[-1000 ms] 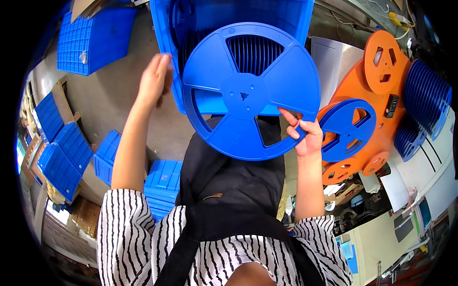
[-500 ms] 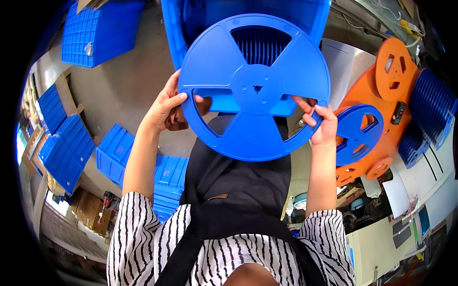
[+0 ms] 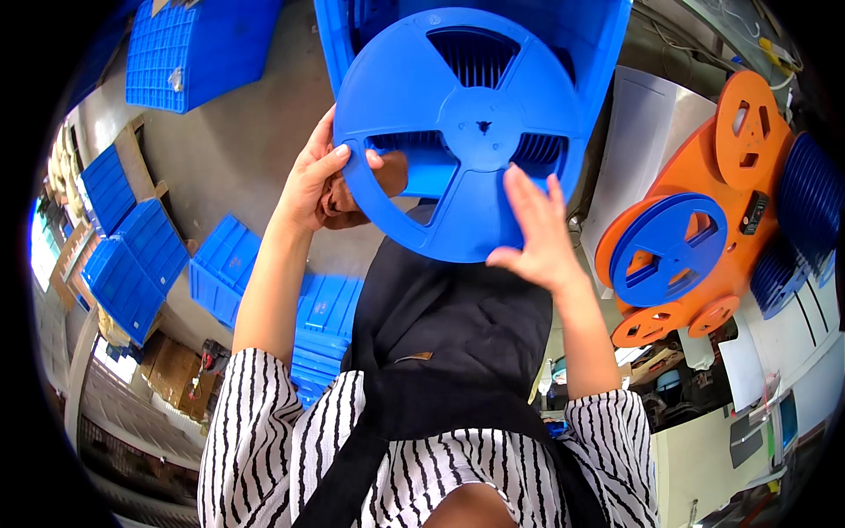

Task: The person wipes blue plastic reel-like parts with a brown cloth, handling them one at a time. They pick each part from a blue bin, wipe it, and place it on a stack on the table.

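A large blue plastic reel [image 3: 480, 110] with wedge-shaped cutouts is held up in front of me. My left hand [image 3: 310, 183] grips its left rim, thumb on the near face and the other fingers partly hidden behind. Something brown [image 3: 339, 204] shows by those fingers; I cannot make out what it is. Over the reel's lower right part, my right hand [image 3: 544, 236] is open with fingers and thumb spread. Whether it touches the face I cannot tell. Through the cutouts, several dark blue reel edges [image 3: 471, 62] appear in a row inside a blue crate [image 3: 603, 53].
On my right, an orange machine panel [image 3: 682, 176] carries another blue reel [image 3: 669, 251] and orange discs. More dark blue reels [image 3: 805, 194] stand in a row beyond it. Blue crates [image 3: 224, 273] are stacked on the left, and another large blue crate [image 3: 220, 53] stands farther away.
My right hand has let go of the reel's right rim and moved left over its lower face, fingers spreading. The reel has risen slightly; my left hand keeps its grip.
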Motion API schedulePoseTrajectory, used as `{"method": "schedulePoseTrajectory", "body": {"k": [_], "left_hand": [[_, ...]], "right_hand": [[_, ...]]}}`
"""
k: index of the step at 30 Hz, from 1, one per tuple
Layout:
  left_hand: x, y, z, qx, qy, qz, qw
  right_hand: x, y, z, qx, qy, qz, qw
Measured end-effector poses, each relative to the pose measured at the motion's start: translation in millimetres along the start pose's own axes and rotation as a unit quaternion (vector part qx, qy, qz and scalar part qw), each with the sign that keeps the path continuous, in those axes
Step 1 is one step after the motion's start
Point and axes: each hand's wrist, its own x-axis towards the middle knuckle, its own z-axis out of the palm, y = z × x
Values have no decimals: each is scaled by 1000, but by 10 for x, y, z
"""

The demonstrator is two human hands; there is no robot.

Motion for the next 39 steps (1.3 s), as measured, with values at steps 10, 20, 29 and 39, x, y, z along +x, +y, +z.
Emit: {"method": "schedulePoseTrajectory", "body": {"k": [10,20,29,39], "left_hand": [[666,-29,483,40,-3,-67,997],[2116,-2137,1196,829,-209,115,506],[2297,-2578,978,901,-155,135,383],[2167,-2407,785,854,-139,115,487]], "right_hand": [[-495,3,287,276,44,90,956],[-551,173,-340,551,328,177,747],[-304,539,-407,528,323,236,749],[-200,1151,484,505,311,289,751]]}}
